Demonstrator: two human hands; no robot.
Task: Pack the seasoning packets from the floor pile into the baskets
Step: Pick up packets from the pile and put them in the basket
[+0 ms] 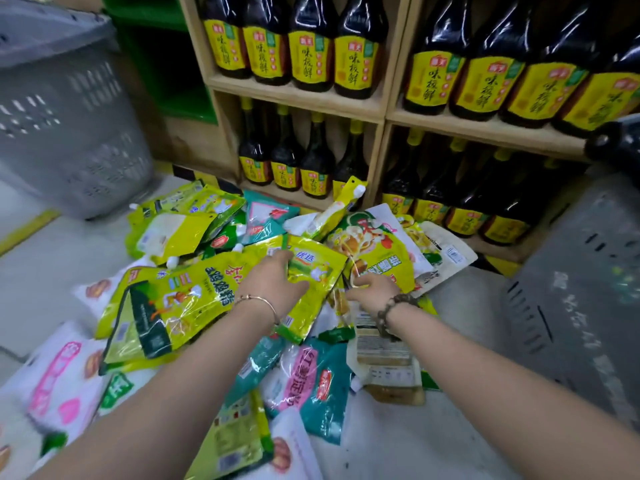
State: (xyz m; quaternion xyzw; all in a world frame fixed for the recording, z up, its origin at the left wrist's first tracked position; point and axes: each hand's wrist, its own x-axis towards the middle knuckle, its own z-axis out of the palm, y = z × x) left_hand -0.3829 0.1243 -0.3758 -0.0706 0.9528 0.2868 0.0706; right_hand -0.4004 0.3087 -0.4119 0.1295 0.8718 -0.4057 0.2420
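Yellow-green, teal and white seasoning packets (194,296) lie heaped on the pale floor (398,427), under and around both forearms. With a thin bangle on its wrist, the left hand (273,282) lies spread, fingers fairly straight, on a yellow-green packet (313,271) at the top of the heap. Just right of that packet is the right hand (375,289), a beaded bracelet on its wrist. Its fingers bend down at the packet's edge, and I cannot tell whether they grip anything. Far left of the left hand stands a grey basket (69,126). A second grey basket (571,289) stands right of the right hand. Beyond both hands, wooden shelves (298,95) hold dark soy sauce bottles (311,39).
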